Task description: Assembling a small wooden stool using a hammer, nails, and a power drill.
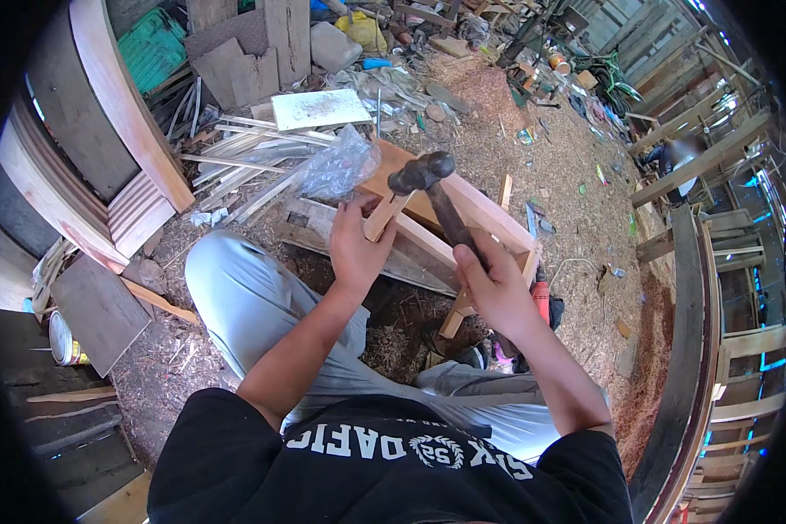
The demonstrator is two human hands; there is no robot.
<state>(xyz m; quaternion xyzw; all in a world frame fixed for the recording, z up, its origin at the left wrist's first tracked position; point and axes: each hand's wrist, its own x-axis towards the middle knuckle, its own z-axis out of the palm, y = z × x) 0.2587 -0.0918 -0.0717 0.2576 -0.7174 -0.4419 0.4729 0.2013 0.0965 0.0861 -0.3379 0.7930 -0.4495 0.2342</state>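
Note:
My right hand point(496, 281) is closed round the dark handle of a ball-peen hammer point(448, 212). The hammer's dark metal head is right at the upper end of a short wooden strip point(384, 218); whether they touch I cannot tell. That strip is gripped in my left hand point(358, 246), fingers on its far side partly hidden. Beneath and beyond both hands lies a pale wooden frame point(485, 208) with long rails and a short leg-like piece point(454, 321) toward me. Part of this frame is covered by the hammer and my hands.
Crumpled clear plastic point(345, 162), thin wood strips point(236, 188) and a white board point(320, 109) lie beyond my left hand. A curved wooden piece point(135, 105) stands at left. A red-handled tool point(541, 297) sits beside the frame. Another person point(679, 162) is far right.

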